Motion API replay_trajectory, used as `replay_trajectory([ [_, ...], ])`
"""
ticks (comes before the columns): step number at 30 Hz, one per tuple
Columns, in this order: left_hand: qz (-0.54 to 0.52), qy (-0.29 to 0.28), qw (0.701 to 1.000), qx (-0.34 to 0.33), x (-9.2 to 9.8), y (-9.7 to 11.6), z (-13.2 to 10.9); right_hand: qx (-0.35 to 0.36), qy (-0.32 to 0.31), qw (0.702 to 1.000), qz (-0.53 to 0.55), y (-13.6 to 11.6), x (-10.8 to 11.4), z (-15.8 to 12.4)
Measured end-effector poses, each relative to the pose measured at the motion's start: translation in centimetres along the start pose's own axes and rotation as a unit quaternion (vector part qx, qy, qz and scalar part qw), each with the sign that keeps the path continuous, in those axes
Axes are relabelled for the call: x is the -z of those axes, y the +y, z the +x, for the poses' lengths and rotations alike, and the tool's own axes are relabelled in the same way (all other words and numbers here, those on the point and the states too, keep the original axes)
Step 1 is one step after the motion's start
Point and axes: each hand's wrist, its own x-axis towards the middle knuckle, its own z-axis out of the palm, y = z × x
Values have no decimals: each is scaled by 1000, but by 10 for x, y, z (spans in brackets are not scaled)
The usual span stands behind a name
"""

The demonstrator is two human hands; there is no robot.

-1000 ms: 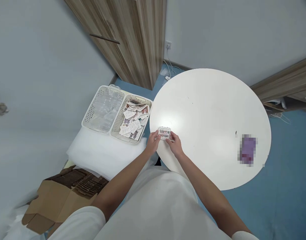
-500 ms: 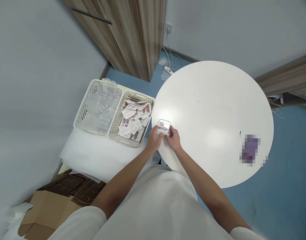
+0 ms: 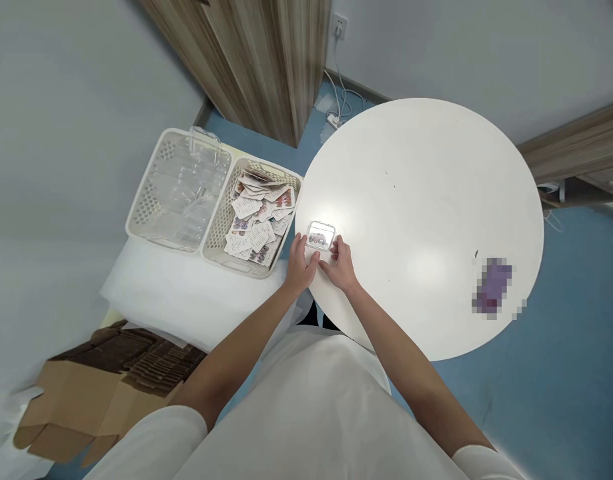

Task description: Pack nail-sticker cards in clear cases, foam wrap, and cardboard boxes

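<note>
A small clear plastic case [image 3: 321, 235] with a printed card inside lies flat near the left edge of the round white table [image 3: 416, 193]. Its lid catches a bright reflection. At the case's left side is my left hand [image 3: 300, 267], fingers stretched forward and thumb apart, near the lower left corner. My right hand [image 3: 341, 267] sits at the right side, fingertips close to the case's edge and thumb pointing inward. Neither hand wraps around the case; whether the fingertips touch it is hard to tell.
Left of the table stands a white basket [image 3: 206, 250] of clear plastic cases beside another basket [image 3: 213, 243] heaped with printed cards [image 3: 260, 233]. An open cardboard box [image 3: 81, 400] with brown contents is at lower left. A pixelated purple item [image 3: 493, 287] lies on the table's right.
My fingers have loosened from the case, which now rests between the hands. The whole view has shifted, with table and baskets appearing higher and slightly left.
</note>
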Motion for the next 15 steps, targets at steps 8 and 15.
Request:
replay_trajectory([
  [8, -12, 66, 997, 35, -3, -10, -48, -2, -66, 997, 31, 14, 26, -33],
  [15, -54, 37, 992, 106, 3, -19, -138, -17, -111, 992, 51, 21, 34, -84],
])
